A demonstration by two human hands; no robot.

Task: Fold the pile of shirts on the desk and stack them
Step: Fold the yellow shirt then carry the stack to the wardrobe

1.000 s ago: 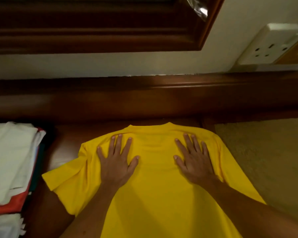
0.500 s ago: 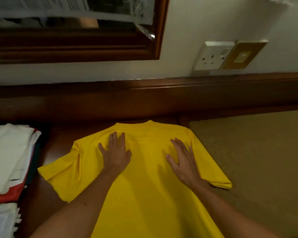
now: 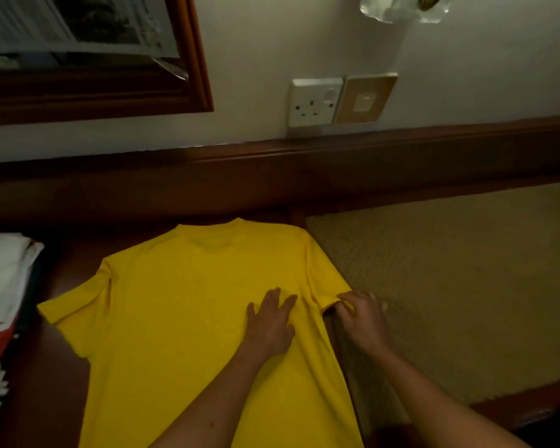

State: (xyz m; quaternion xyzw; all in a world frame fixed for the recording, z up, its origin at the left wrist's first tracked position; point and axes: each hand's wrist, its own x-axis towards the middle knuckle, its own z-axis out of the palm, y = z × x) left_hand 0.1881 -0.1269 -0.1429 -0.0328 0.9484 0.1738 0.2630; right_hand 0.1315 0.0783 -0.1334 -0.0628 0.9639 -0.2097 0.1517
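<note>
A yellow T-shirt (image 3: 188,312) lies spread flat on the dark wooden desk (image 3: 52,392), collar toward the wall. My left hand (image 3: 270,321) presses flat on the shirt's body near the right armpit, fingers straight. My right hand (image 3: 361,318) pinches the hem of the right sleeve at the shirt's right edge. The left sleeve lies stretched out flat. A pile of white and red shirts (image 3: 0,286) sits at the desk's left edge, partly cut off by the frame.
A tan textured mat (image 3: 450,286) covers the desk to the right of the shirt. A dark wooden ledge (image 3: 272,176) runs along the wall behind. Above it are a white socket (image 3: 314,103), a framed mirror (image 3: 88,53) and a wall lamp (image 3: 404,6).
Both hands slid from the shirt's shoulders to its right side. The left hand now presses near the armpit and the right hand has taken hold of the right sleeve's hem. The view tilted up.
</note>
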